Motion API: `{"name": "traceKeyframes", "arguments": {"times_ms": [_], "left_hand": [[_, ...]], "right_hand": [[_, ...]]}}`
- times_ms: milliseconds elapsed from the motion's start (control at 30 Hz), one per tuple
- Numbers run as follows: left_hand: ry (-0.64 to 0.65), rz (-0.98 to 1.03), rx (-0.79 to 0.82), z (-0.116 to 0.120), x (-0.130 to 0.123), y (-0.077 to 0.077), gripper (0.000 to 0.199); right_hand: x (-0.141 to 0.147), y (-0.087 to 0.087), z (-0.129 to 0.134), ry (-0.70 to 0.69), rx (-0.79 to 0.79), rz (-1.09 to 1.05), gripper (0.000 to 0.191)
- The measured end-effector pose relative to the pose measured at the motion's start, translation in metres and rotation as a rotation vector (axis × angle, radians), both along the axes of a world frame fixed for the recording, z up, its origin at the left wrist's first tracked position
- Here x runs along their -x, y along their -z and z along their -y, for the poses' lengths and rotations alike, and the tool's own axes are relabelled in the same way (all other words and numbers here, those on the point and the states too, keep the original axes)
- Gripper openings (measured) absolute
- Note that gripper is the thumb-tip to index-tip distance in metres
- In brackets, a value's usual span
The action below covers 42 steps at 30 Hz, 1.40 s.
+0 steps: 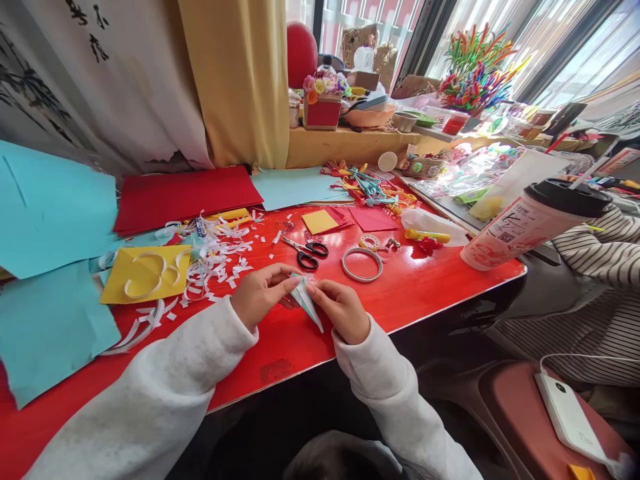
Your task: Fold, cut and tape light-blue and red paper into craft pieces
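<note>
Above the front edge of the red table (395,293), both hands pinch one small folded piece of light blue and white paper (309,305). My left hand (265,293) grips its upper left side between thumb and fingers. At its upper right side, my right hand (345,307) pinches it too. The paper narrows to a point that hangs down toward me. Just beyond the hands lie black-handled scissors (307,252). A roll of pale tape (362,279) rests right of them, with a smaller tape roll (370,242) behind it.
White paper scraps (215,267) and a yellow sheet (167,283) lie at left, near blue sheets (55,327). Dark red paper (190,193) is at the back. A tall paper cup (525,223) stands at the right corner. Beyond it sits a person in a striped sleeve (600,250).
</note>
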State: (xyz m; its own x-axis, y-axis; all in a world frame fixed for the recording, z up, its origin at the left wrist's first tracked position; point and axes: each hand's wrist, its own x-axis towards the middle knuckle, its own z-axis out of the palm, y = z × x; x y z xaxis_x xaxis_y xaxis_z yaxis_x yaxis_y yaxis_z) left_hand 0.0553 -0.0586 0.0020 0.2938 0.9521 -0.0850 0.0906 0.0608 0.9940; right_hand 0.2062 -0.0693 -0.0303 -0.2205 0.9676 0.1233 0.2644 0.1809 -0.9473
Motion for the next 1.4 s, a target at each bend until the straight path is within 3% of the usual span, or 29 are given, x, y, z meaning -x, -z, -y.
{"name": "traceKeyframes", "arguments": {"times_ms": [167,367,533,600,700,767,867,1000,1133,1233,1400], "left_hand": [[-0.032,-0.038,-0.036,0.000,0.000,0.002,0.022],[-0.152,-0.009,-0.107,-0.002,0.002,0.002,0.023],[-0.147,-0.142,-0.180,-0.003,0.004,0.005,0.023],[-0.194,-0.285,-0.319,-0.002,0.004,0.006,0.023],[-0.293,-0.529,-0.734,0.001,0.003,0.008,0.019],[-0.248,-0.655,-0.986,0.003,0.003,0.008,0.015],[-0.143,-0.738,-1.094,0.004,0.003,0.009,0.019],[-0.123,-0.614,-0.974,0.003,0.004,0.005,0.016],[-0.124,-0.401,-0.579,0.001,0.004,0.001,0.014],[-0.051,-0.180,-0.276,0.000,0.004,-0.001,0.023],[0.086,-0.074,-0.085,0.002,0.003,-0.002,0.022]], "right_hand": [[0.002,0.000,0.002,-0.001,0.081,-0.116,0.034],[0.003,0.001,0.001,-0.173,0.232,-0.284,0.028],[-0.001,-0.005,0.003,-0.147,0.311,-0.405,0.025],[-0.002,-0.008,0.003,-0.134,0.359,-0.438,0.025],[-0.004,-0.010,0.002,-0.075,0.413,-0.486,0.024],[-0.005,-0.010,0.000,-0.033,0.425,-0.521,0.024],[-0.007,-0.009,0.000,-0.039,0.429,-0.567,0.024],[-0.007,-0.008,0.002,-0.025,0.384,-0.570,0.021],[-0.006,-0.007,0.004,0.069,0.334,-0.530,0.020],[-0.006,-0.005,0.002,0.142,0.324,-0.560,0.024],[-0.005,-0.002,0.000,0.164,0.291,-0.553,0.027]]}}
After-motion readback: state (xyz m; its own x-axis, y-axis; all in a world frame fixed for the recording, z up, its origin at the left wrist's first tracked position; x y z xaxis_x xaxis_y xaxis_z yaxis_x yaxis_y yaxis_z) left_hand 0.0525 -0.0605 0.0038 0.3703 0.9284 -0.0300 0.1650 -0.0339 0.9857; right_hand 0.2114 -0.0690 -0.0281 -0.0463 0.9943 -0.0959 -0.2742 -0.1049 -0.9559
